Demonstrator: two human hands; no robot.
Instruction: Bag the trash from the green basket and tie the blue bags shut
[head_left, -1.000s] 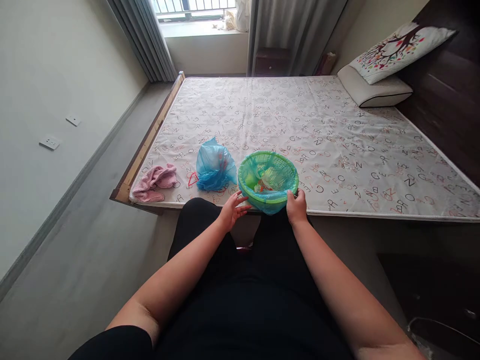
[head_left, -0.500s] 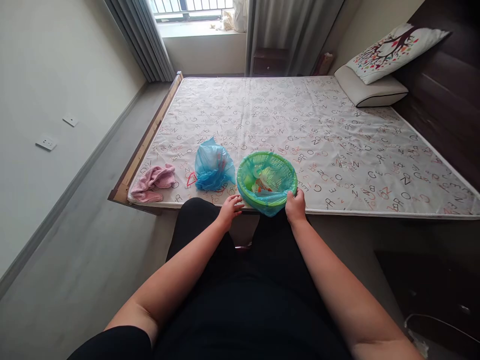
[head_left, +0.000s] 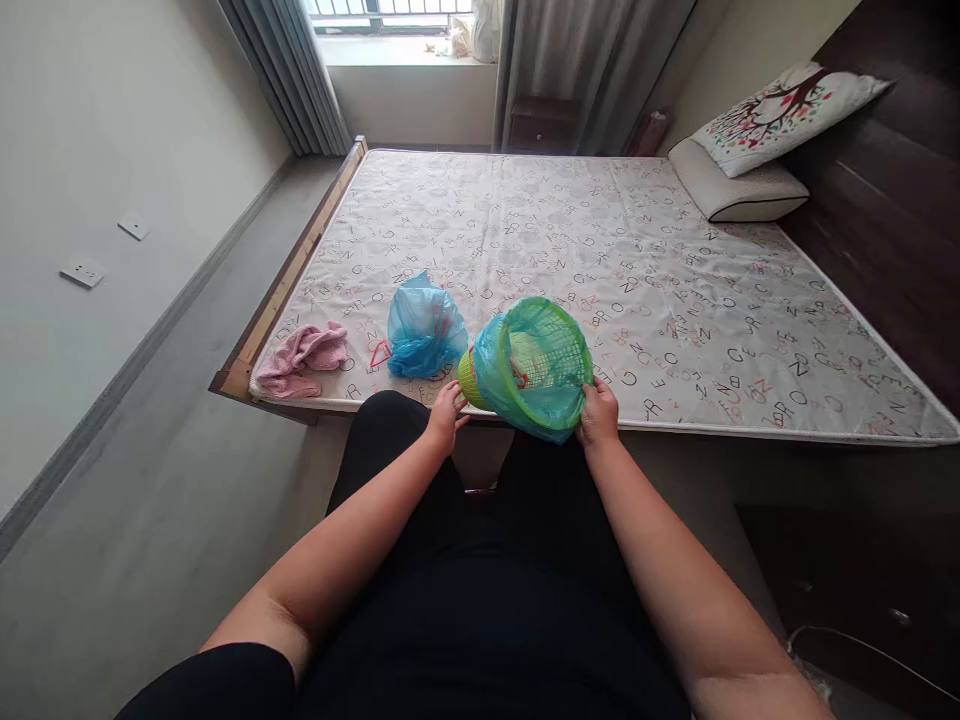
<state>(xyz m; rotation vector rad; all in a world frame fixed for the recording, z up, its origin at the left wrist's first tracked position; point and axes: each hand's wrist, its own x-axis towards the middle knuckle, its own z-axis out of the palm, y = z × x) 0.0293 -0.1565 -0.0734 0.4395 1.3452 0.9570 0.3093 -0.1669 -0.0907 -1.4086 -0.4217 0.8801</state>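
A green mesh wastebasket point(head_left: 472, 380) is tilted over at the bed's front edge, its mouth turned to the right and its base to the left. A blue-green plastic bag point(head_left: 495, 365) lines it and is folded over the rim. My right hand point(head_left: 600, 412) is closed on the rim and the bag edge at the right. At the base, my left hand point(head_left: 446, 415) holds the basket from below with its fingertips. Some pale litter with red bits lies inside, too blurred to name. Beside the basket sits a filled blue plastic bag point(head_left: 426, 325).
A pink cloth point(head_left: 304, 360) and a small red triangular thing point(head_left: 380, 353) lie left on the letter-print mattress point(head_left: 660, 300). A wooden bed frame point(head_left: 289, 265) edges the left. Pillows point(head_left: 757, 190) rest at the far right. A white cable point(head_left: 862, 640) runs low at right.
The wastebasket has tipped from nearly upright onto its side, base to the left. My left hand has moved slightly left onto its base; my right hand keeps the rim.
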